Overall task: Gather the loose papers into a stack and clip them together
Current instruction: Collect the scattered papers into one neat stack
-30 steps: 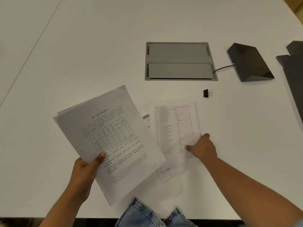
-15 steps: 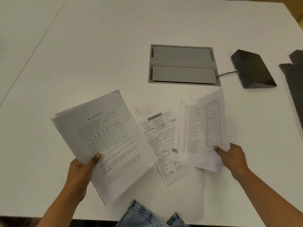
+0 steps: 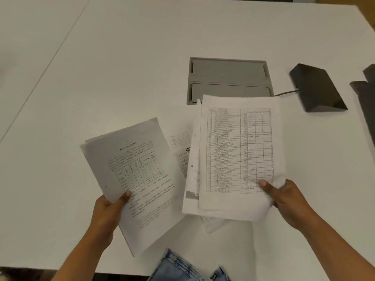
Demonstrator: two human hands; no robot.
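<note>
My left hand (image 3: 108, 211) grips a small stack of printed sheets (image 3: 138, 175) with a table and text, held tilted above the white table. My right hand (image 3: 288, 201) holds a second bundle of papers (image 3: 235, 155) by its lower right corner; the top sheet is a long ruled list. Both bundles are lifted and stand side by side, a narrow gap between them. Loose printed sheets (image 3: 180, 147) still lie flat on the table, mostly covered by the two bundles. The black binder clip is hidden behind the right-hand papers.
A grey cable hatch (image 3: 227, 78) is set into the white table (image 3: 121, 67) behind the papers. A black wedge-shaped box (image 3: 316, 88) with a cable sits to its right, and a dark object (image 3: 365, 98) lies at the right edge. My jeans show below the table's near edge.
My right hand has picked the list sheets up off the table and raised them, then brought them leftward toward the left-hand stack. The raised papers now cover the binder clip.
</note>
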